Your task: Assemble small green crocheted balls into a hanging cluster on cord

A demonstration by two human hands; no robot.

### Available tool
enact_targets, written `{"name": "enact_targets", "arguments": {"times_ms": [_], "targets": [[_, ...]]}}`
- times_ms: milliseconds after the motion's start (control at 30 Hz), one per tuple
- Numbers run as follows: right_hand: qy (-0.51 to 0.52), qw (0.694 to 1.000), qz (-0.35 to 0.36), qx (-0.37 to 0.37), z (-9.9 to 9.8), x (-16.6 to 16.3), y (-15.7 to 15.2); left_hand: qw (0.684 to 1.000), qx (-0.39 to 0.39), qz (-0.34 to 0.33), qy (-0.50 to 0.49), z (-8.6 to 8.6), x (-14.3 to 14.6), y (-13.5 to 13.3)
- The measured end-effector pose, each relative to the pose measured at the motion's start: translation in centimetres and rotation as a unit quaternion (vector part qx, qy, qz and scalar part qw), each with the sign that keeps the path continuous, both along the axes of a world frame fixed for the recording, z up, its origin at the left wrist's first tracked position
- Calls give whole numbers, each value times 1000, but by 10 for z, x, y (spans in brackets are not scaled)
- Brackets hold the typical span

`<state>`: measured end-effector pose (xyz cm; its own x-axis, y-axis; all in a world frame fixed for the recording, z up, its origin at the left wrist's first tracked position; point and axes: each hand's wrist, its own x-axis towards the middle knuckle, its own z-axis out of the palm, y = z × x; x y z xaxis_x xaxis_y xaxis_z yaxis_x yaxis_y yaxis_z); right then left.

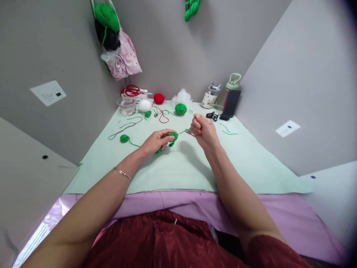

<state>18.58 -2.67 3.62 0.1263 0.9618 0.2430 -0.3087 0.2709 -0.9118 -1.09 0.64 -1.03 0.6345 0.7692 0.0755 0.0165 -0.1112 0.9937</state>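
My left hand point(156, 142) pinches a small green crocheted piece point(173, 136) between thumb and fingers. More green yarn point(159, 151) hangs under that hand, and a strand leads left to a small green ball point(124, 138). From the piece, a green strand point(184, 131) runs up to my right hand point(205, 128), which is closed in a fist around it. A thin shiny metal tool point(190, 132) pokes out below the right fingers; its kind is too small to make out. Both hands are just above the pale green table point(178, 175).
Along the back stand a red yarn ball point(158, 98), a white ball point(144, 105), a green ball point(180, 109), white stuffing point(182, 97), red scissors point(133, 90), a pen cup point(209, 98), a bottle point(233, 82) and a dark phone-like slab point(232, 104). Grey panels point(267, 74) enclose the table.
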Motion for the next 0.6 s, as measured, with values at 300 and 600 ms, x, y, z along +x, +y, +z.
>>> {"name": "enact_targets", "arguments": {"times_ms": [300, 600], "targets": [[-61, 998, -21, 27, -2, -3, -1, 998, -30, 31, -56, -2, -7, 9], [-125, 988, -84, 34, -1, 6, 2, 997, -60, -8, -56, 0, -7, 7]]}}
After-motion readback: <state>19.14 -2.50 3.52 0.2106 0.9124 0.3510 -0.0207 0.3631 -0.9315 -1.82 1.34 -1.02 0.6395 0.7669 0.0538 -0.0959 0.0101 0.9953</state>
